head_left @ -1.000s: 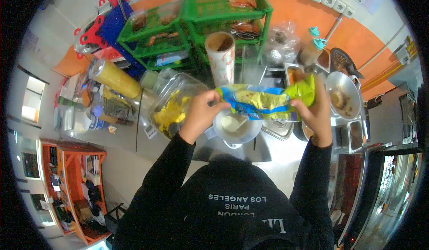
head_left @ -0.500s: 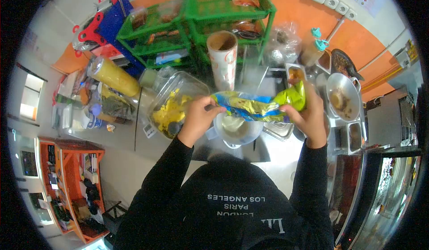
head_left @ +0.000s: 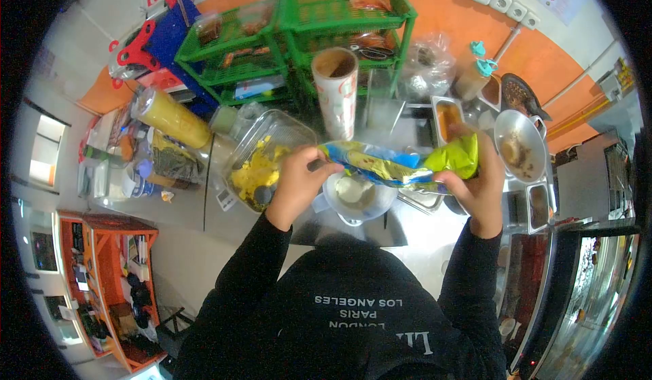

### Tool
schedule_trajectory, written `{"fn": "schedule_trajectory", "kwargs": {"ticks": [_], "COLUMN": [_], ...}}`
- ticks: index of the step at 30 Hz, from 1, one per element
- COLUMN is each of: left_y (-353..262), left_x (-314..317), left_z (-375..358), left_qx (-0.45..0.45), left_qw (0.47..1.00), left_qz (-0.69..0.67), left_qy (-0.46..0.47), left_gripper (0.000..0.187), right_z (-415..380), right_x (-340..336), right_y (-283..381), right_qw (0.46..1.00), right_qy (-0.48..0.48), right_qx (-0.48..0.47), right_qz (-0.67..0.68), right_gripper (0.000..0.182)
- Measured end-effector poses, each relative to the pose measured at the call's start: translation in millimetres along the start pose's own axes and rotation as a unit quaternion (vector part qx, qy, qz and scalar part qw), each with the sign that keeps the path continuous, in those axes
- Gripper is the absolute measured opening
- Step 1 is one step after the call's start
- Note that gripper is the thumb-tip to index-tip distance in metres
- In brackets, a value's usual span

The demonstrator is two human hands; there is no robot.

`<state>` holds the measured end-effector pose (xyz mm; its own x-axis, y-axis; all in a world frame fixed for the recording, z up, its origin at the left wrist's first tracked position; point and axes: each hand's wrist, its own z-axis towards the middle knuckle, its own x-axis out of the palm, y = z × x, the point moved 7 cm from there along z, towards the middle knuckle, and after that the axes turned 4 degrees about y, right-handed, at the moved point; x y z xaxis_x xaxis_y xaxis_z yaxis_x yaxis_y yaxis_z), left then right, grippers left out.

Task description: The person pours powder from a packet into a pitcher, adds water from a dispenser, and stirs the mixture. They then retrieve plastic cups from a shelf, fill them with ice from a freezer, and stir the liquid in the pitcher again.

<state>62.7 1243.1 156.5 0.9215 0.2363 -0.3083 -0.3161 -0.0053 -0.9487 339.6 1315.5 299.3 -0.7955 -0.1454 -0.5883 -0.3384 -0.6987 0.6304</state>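
A shiny blue and green plastic packet (head_left: 387, 160) is stretched sideways between my two hands. My left hand (head_left: 299, 178) pinches its left end between thumb and fingers. Wrapped around the green right end is my right hand (head_left: 479, 186), with the thumb on the near side. Beneath the packet stands a pale bowl (head_left: 370, 210) with white stuff inside, its far rim partly covered by the packet. Close to my left hand lies a clear tub (head_left: 299, 127) holding yellow pieces (head_left: 255, 173) and a dark round thing. What the packet contains is hidden.
Behind the packet stands a tall paper-cup stack (head_left: 337, 105), with green plastic racks (head_left: 346, 13) at the back. To the right are a metal pan (head_left: 519, 132), squeeze bottles (head_left: 472, 81) and metal containers (head_left: 538, 207). A yellow-filled cylinder (head_left: 173, 118) is at left.
My right hand has moved slightly right and down with the green end of the packet. The packet is pulled a little wider, and my left hand has barely moved.
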Motion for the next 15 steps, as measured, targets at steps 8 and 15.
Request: {"fn": "schedule_trajectory", "kwargs": {"ticks": [8, 15], "left_y": [-54.3, -113.8], "left_x": [-6.6, 13.2], "left_z": [16.1, 49.8], "left_qx": [0.060, 0.115], "left_qw": [0.996, 0.988], "left_qz": [0.071, 0.081], "left_qy": [0.000, 0.060], "left_gripper": [0.024, 0.030], "right_z": [-14.4, -46.9], "right_x": [-3.5, 22.0], "right_y": [-44.4, -143.3], "right_qw": [0.988, 0.939], "right_qy": [-0.088, -0.173], "right_qx": [0.062, 0.178], "right_qz": [0.113, 0.239], "right_gripper": [0.057, 0.037]}}
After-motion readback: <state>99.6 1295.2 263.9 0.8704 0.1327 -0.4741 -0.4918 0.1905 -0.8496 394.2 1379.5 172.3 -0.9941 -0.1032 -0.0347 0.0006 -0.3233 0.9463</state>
